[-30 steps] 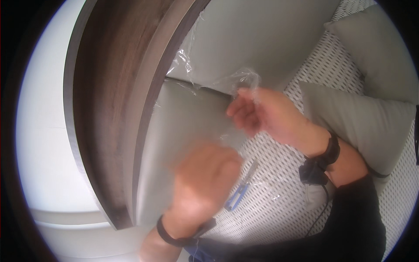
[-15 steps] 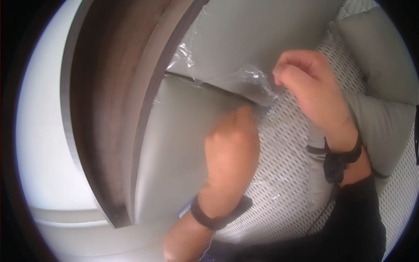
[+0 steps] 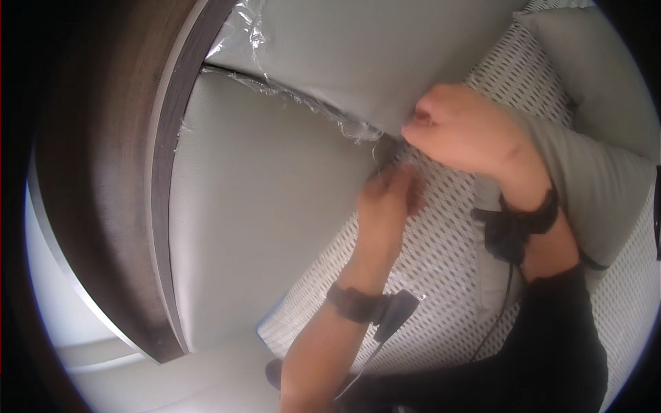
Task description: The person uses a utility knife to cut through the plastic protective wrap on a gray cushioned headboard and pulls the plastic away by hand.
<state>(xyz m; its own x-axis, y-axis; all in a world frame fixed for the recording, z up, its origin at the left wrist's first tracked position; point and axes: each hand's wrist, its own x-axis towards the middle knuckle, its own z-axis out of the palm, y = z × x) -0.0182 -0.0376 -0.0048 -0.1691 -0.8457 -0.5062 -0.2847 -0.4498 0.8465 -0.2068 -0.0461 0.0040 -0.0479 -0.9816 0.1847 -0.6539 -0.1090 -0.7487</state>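
Observation:
A torn strip of clear plastic film (image 3: pixel 358 129) clings along the seam between two grey padded panels, the lower one (image 3: pixel 255 179) and the upper one (image 3: pixel 372 55). My right hand (image 3: pixel 458 131) is closed in a fist just right of the strip's end, over the patterned seat cover. What lies inside its fingers is hidden. Below it, my left hand (image 3: pixel 389 196) has its fingers curled together near the corner of the lower panel. They are slightly blurred, and a faint shine shows at the fingertips. I cannot make out what they pinch.
A dark wood-look frame (image 3: pixel 103 172) curves along the left of the panels. Grey cushions (image 3: pixel 599 193) rest on the white, dark-dotted seat cover (image 3: pixel 441 255) at the right. Black straps with small devices (image 3: pixel 506 230) sit on both wrists, trailing thin cables.
The view has shifted, so the frame and panels sit further left. The film by my right hand now lies bunched along the seam. My right hand has turned leftward; my left is closer to it.

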